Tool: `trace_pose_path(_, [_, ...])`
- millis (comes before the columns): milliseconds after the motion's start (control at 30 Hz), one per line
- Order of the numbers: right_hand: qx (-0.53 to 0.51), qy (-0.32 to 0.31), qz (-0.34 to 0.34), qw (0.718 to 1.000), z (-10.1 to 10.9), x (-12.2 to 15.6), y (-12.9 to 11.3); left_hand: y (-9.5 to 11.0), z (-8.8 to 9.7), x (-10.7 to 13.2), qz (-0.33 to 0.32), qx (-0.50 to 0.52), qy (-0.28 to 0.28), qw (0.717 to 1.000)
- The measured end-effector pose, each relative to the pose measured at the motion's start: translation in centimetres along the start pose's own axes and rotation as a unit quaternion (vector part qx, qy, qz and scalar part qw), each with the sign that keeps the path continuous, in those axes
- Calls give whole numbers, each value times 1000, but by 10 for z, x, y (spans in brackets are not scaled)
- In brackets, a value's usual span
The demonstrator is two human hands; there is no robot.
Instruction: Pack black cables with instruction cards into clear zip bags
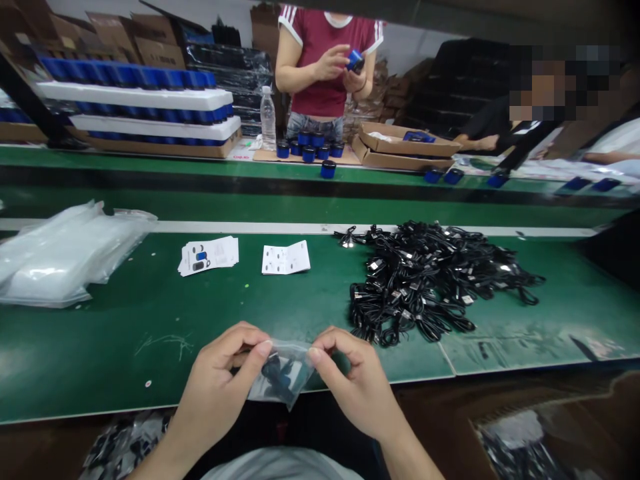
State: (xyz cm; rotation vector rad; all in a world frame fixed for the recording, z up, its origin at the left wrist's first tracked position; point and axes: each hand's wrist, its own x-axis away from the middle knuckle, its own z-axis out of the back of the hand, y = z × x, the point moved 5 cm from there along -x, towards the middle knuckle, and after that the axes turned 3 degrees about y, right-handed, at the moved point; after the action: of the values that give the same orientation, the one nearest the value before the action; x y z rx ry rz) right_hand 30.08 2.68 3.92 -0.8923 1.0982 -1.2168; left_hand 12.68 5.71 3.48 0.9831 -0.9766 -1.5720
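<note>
My left hand [220, 380] and my right hand [350, 380] pinch opposite sides of a small clear plastic bag [280, 373] above the near edge of the green workbench [100, 347]. A coiled black cable [275, 373] shows through the plastic, though its ends are hard to make out. Beyond my right hand lies a large tangled pile of black cables [420, 280]. Two small stacks of printed white cards [207, 255] [285, 257] lie on the bench ahead of my hands.
A heap of clear plastic bags [65, 257] lies at the bench's left. Across a second green bench, a co-worker's hands [345, 70] hold a blue cylinder. White foam trays of blue cylinders [133, 99], a water bottle [268, 119], and cardboard boxes [405, 147] stand there. More bagged items lie below the near bench edge.
</note>
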Motion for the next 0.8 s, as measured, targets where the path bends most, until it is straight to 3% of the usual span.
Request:
trace_pose_path(67, [-14, 1, -7, 1000, -2, -1, 2, -1, -1, -1, 6, 3, 1, 1000])
trace_pose_path(233, [-66, 48, -35, 996, -13, 2, 11, -1, -20, 2, 29, 7, -58, 998])
trace_pose_path(333, [-42, 77, -30, 996, -26, 9, 14, 1, -24, 8, -13, -12, 20, 1000])
trace_pose_path(467, [31, 78, 29, 996, -45, 15, 15, -1, -26, 19, -83, -66, 130, 986])
trace_pose_path(667, [74, 80, 89, 990, -54, 15, 13, -14, -30, 21, -86, -79, 146, 982])
trace_pose_path(800, [11, 79, 32, 996, -44, 12, 16, -7, -25, 17, -74, -82, 110, 988])
